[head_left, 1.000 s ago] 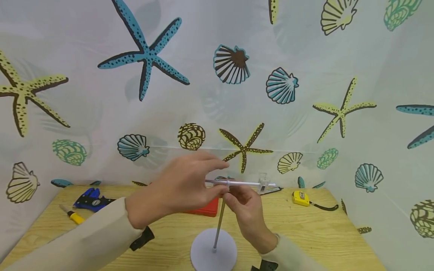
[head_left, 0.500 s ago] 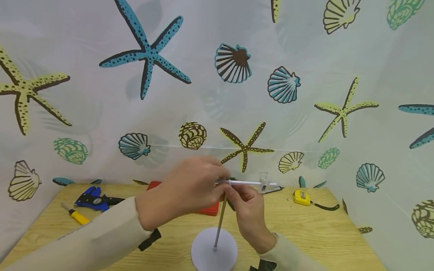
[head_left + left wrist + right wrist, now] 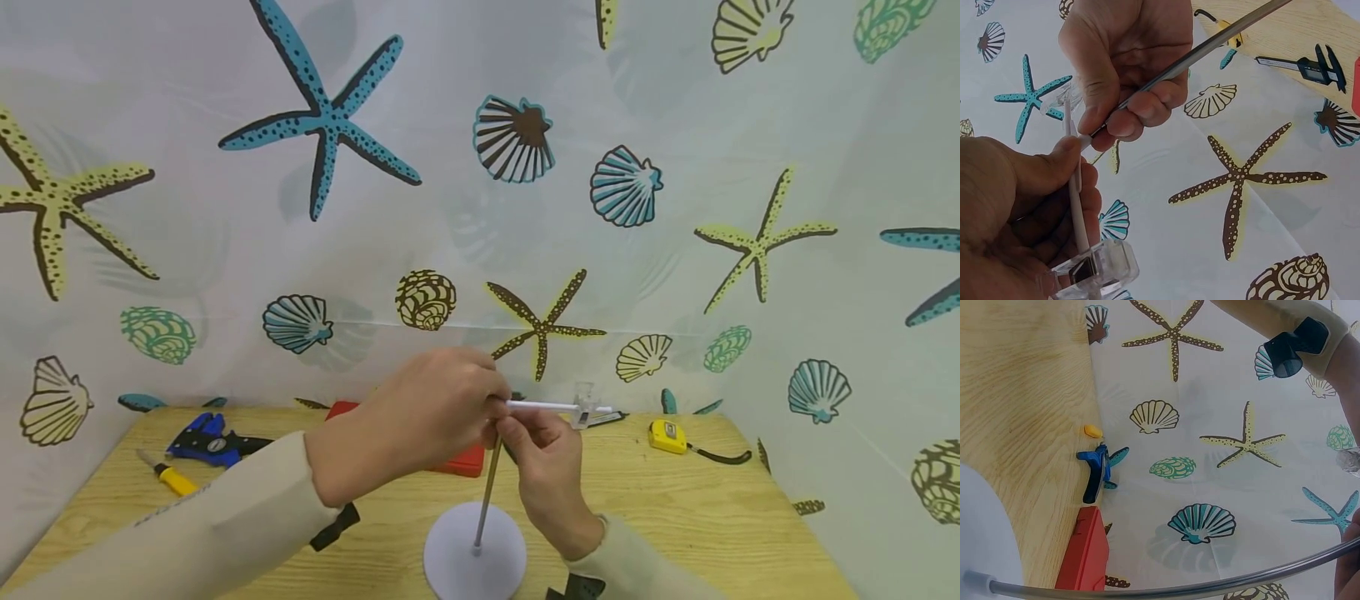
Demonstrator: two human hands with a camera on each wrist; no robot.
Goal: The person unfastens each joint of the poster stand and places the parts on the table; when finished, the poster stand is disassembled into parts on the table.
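A stand has a round white base (image 3: 475, 554), a thin metal rod (image 3: 487, 492) and a white crossbar (image 3: 540, 406) at its top. My left hand (image 3: 420, 412) grips the crossbar, with the thumb lying along it in the left wrist view. My right hand (image 3: 552, 475) pinches the top of the metal rod, right where it meets the crossbar. One clear plastic clip (image 3: 583, 404) is on the crossbar's right part. Another clear clip (image 3: 1107, 269) shows large in the left wrist view, beside my left hand; the head view hides it behind that hand.
Behind the hands lies a red case (image 3: 463, 462), partly covered. Blue wire strippers (image 3: 206, 442) and a yellow-handled tool (image 3: 176, 481) lie at left. A yellow tape measure (image 3: 666, 436) is at right. A caliper (image 3: 1310, 69) lies near the table's back edge, before a patterned curtain.
My left hand has moved slightly right; its thumb and fingers, spread apart one second ago, have closed round the crossbar. My right hand stays at the joint. The stand's base looks still.
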